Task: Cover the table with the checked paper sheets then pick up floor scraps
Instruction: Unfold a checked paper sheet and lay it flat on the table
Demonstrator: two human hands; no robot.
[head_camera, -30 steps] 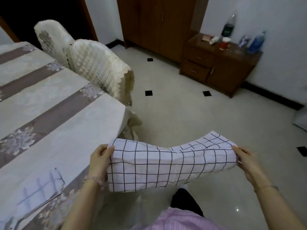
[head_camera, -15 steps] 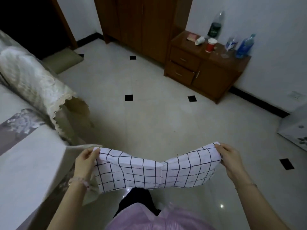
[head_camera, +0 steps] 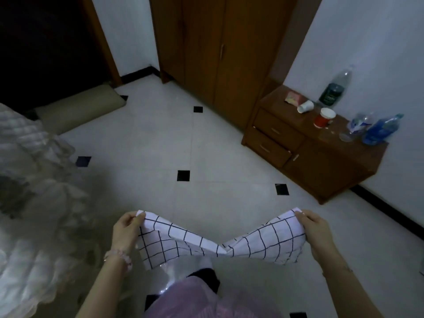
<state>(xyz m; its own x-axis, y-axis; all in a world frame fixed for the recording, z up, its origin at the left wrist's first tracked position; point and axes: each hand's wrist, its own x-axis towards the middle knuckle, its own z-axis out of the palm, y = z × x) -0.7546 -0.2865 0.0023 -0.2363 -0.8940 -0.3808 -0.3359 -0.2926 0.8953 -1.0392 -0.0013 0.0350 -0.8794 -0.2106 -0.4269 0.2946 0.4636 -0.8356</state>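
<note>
Your view swung right since earlier, onto pale tiled floor (head_camera: 206, 145) | your left hand (head_camera: 125, 232) and right hand (head_camera: 317, 230) pinch ends of the sagging white black-checked paper sheet (head_camera: 263, 242) | brown wooden cabinet (head_camera: 321, 161) ahead-right.

Checked paper sheet (head_camera: 259, 242) held up over the tiled floor (head_camera: 206, 138)
White with a thin black grid, folded into a long band — it sags to a creased dip at its middle, its raised ends pinched by the left hand (head_camera: 125, 230) and the right hand (head_camera: 317, 230).
</note>
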